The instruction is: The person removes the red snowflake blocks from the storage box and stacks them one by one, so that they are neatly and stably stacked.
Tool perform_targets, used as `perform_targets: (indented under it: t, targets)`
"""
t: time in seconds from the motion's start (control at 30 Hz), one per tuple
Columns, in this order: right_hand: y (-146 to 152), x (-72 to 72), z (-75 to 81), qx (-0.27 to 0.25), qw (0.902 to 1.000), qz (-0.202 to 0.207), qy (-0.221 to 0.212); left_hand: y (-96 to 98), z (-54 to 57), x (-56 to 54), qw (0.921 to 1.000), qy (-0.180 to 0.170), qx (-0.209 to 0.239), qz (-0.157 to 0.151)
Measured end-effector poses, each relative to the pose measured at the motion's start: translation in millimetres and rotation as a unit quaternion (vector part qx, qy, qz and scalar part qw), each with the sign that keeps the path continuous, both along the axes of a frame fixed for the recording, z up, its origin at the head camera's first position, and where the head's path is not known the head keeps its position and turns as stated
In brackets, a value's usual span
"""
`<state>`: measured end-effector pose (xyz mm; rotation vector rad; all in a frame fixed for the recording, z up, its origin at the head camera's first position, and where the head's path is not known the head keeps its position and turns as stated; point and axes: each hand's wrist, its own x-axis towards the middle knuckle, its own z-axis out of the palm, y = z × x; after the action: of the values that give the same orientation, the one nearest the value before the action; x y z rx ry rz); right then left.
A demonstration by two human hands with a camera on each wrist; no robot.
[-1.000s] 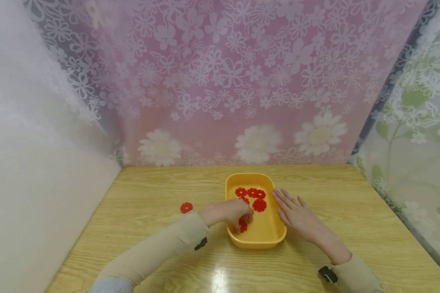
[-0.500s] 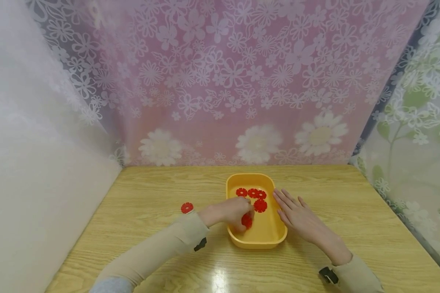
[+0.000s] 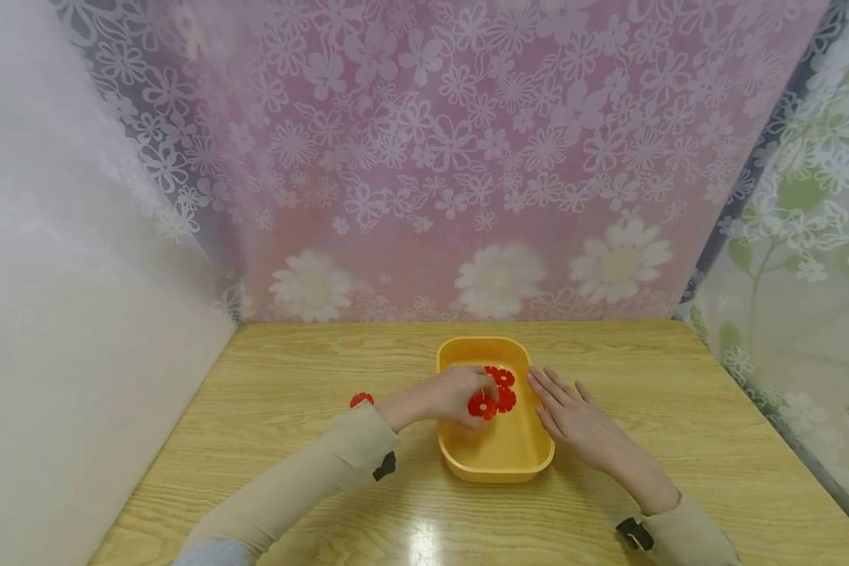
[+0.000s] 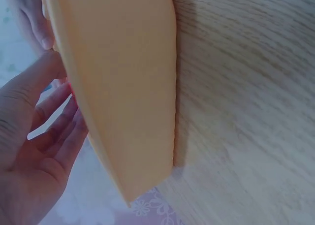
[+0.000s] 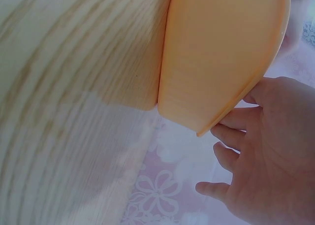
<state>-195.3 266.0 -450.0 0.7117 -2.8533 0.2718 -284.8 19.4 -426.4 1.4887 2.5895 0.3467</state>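
Observation:
My left hand (image 3: 460, 395) reaches over the left side of a yellow plastic tub (image 3: 495, 474) and pinches a red notched disc (image 3: 483, 406) between thumb and fingers. Just behind and beside it, several more red notched discs (image 3: 507, 400) lie on the tub floor, partly covered by the hand. In the left wrist view the tub wall (image 4: 118, 87) hides most of what the fingers hold; only a sliver of red shows. My right hand (image 3: 582, 420) rests against the tub's right rim with its fingers extended, also seen beside the rim in the right wrist view.
Left of the tub, one more red disc (image 3: 362, 399) lies on the wood-grain table (image 3: 290, 362), partly hidden by my left sleeve. A flower-patterned pink curtain (image 3: 424, 157) closes the back, with pale sheets at both sides.
My left hand has moved a little toward the back of the tub, carrying a red disc from the near left part toward the other discs. My right hand stays at the rim.

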Motion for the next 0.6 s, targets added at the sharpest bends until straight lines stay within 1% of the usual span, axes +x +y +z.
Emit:
perform_targets:
  t: [0.07,0.13,0.3,0.53,0.6]
  targets:
    - [-0.3,0.3,0.6,0.0,1.0,0.0,0.001,-2.7,4.4,-0.5,0.9998,-0.009,0.018,0.002]
    - [-0.6,0.6,0.7,0.001,1.0,-0.004,-0.005,-5.3,7.8,-1.8,0.9993,-0.01,0.036,0.003]
    - [-0.8,1.4,-0.6,0.003,0.9999,-0.009,-0.01,-11.3,13.3,-5.6,0.998,-0.002,0.062,0.013]
    - [-1.4,1.9,0.0,0.002,0.9999,-0.01,-0.007,-21.9,23.7,-6.8,0.9958,-0.026,0.077,0.043]
    - [-1.7,2.2,0.4,0.002,0.9999,-0.011,-0.007,-25.6,25.2,-7.5,0.995,-0.031,0.084,0.043]
